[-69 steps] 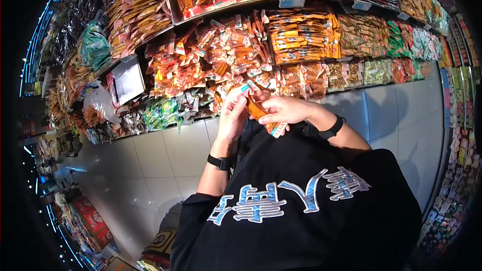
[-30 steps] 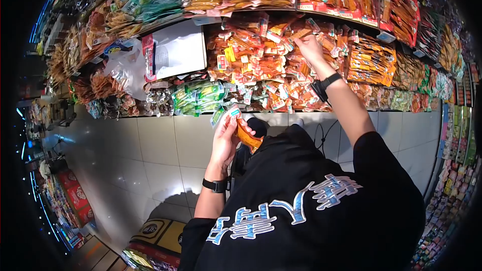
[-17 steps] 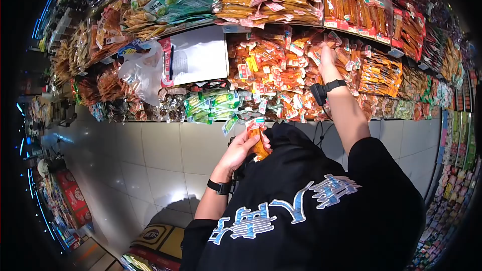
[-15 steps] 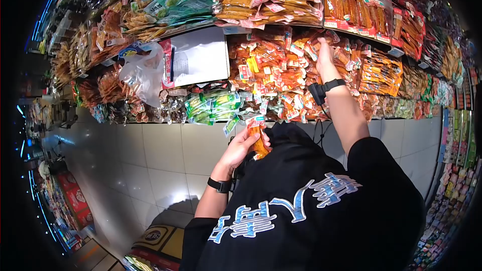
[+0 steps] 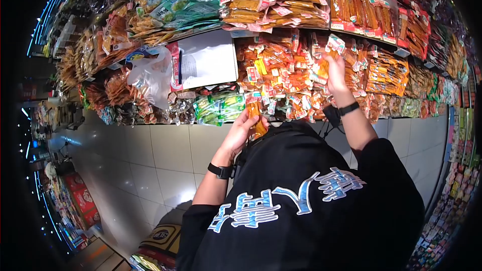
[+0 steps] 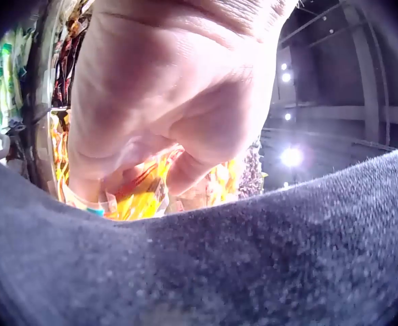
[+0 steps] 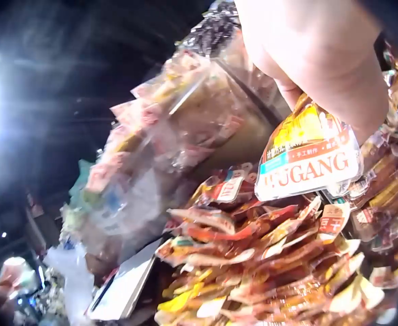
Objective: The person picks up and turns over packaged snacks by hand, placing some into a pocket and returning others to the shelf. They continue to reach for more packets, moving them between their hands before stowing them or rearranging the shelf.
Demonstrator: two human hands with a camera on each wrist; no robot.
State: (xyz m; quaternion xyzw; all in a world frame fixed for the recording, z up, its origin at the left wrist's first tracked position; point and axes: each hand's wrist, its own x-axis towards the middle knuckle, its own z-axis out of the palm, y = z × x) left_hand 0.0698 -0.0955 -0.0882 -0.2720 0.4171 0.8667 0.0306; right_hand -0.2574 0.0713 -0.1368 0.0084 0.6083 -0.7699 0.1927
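Note:
In the head view my left hand (image 5: pixel 239 134) grips a clear snack packet (image 5: pixel 255 115) with orange-brown strips inside, close to my black shirt. The left wrist view shows only the packet's bright yellow-orange part (image 6: pixel 141 204) under the palm, the rest hidden by a sleeve. Over the bin of loose red-orange packets (image 5: pixel 281 65), my right hand (image 5: pixel 337 74) pinches another snack packet (image 5: pixel 323 68). Its white end label reads "WUGANG", and this packet (image 7: pixel 311 159) hangs just above the pile in the right wrist view.
Left of the bin lie a white paper pad (image 5: pixel 208 60) and a crumpled plastic bag (image 5: pixel 153 78). Green packets (image 5: pixel 218 106) line the front edge. Higher shelves carry stacked packets (image 5: pixel 273 0) and a display box (image 5: pixel 361 10). A carton (image 5: pixel 160 238) stands on the floor behind me.
My right hand has gone from the left hand's packet to the back of the bin, then drawn back with another packet. The left hand keeps its packet; the view has shifted left along the shelf.

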